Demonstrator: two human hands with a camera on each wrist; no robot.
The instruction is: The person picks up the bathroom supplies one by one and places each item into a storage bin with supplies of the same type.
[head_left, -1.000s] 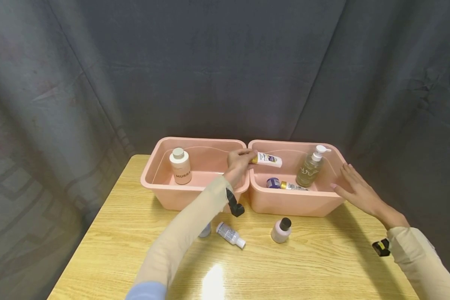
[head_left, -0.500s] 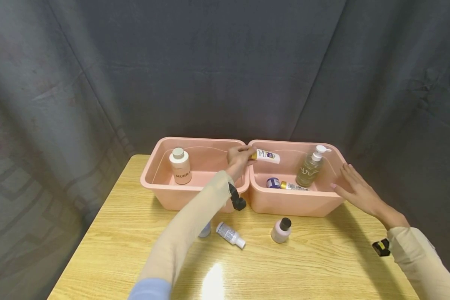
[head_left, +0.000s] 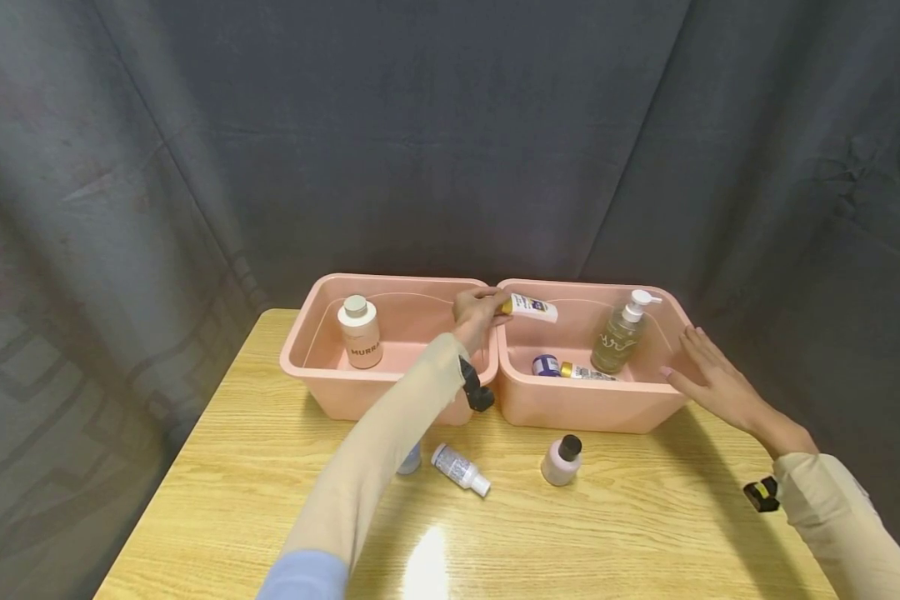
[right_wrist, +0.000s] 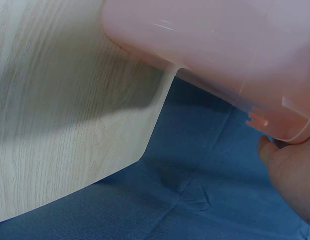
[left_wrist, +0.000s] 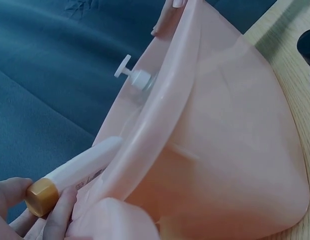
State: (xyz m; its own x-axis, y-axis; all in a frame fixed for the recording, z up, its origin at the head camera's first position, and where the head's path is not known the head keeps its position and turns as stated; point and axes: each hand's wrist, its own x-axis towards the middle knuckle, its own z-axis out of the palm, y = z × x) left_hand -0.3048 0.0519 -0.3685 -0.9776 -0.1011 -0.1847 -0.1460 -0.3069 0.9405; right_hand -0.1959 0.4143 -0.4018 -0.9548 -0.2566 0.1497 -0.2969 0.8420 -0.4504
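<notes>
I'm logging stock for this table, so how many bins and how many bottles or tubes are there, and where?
Pink bins: 2, left bin, right bin
Containers in left bin: 1
Containers in right bin: 3, pump bottle, two lying
Tube held by left hand: 1
Bottles on table: 3
Total: 10

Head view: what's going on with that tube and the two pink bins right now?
The left hand pinches a white tube by its gold cap end, holding it over the right pink bin. The right hand rests open against that bin's outer side. A pump bottle stands inside; three small bottles sit on the table.
</notes>
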